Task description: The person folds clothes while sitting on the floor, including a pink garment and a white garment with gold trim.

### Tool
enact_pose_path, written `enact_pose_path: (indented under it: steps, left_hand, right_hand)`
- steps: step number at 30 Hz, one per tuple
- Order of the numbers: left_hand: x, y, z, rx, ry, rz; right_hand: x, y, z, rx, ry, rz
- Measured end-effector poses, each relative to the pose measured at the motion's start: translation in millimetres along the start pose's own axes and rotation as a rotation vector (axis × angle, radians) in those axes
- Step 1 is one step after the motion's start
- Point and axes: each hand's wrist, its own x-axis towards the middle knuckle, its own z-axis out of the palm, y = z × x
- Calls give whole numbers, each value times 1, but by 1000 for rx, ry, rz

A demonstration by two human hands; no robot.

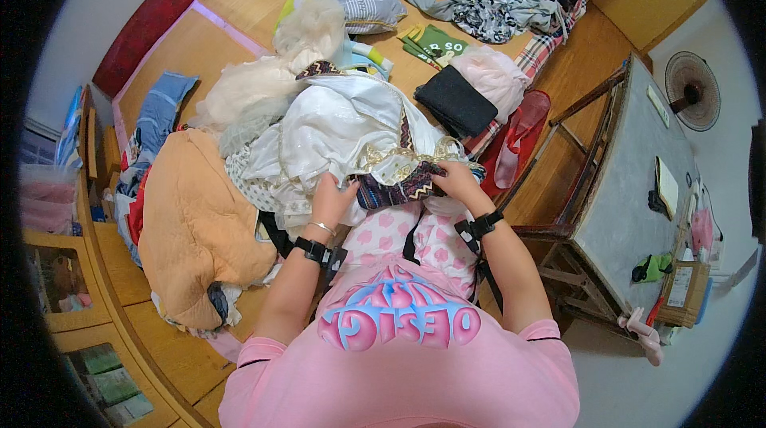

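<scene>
A white garment (347, 120) with a dark zigzag-patterned band (398, 188) and gold trim lies bunched in front of me. My right hand (459, 181) pinches the right end of the patterned band. At the band's left end, my left hand (333, 197) has its fingers curled on the white fabric. Cream tulle (251, 90) and a dotted white cloth (239, 168) lie against the garment's left side. An orange quilted garment (197, 218) is left of my left hand. Beyond my right hand sits a folded black cloth (458, 100).
Pale pink fabric (494, 78), a green printed shirt (440, 42) and a grey striped cushion (371, 9) lie farther back on the wooden bed (173, 57). More clothes (508, 3) are heaped at the far right. A table (634, 171) and a fan (692, 91) stand at right.
</scene>
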Motion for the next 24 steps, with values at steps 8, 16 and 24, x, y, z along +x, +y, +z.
enact_pose_path:
  steps: [8, 16, 24]
  left_hand:
    - [3, -14, 14, -171, -333, 13]
    - [49, 11, -43, -944, -346, -12]
    - [41, 21, -53, -474, -773, -30]
  right_hand:
    - [-4, 13, -33, 504, 132, -69]
    - [-10, 11, -69, 881, 146, 27]
    - [-21, 8, -86, 996, 13, 99]
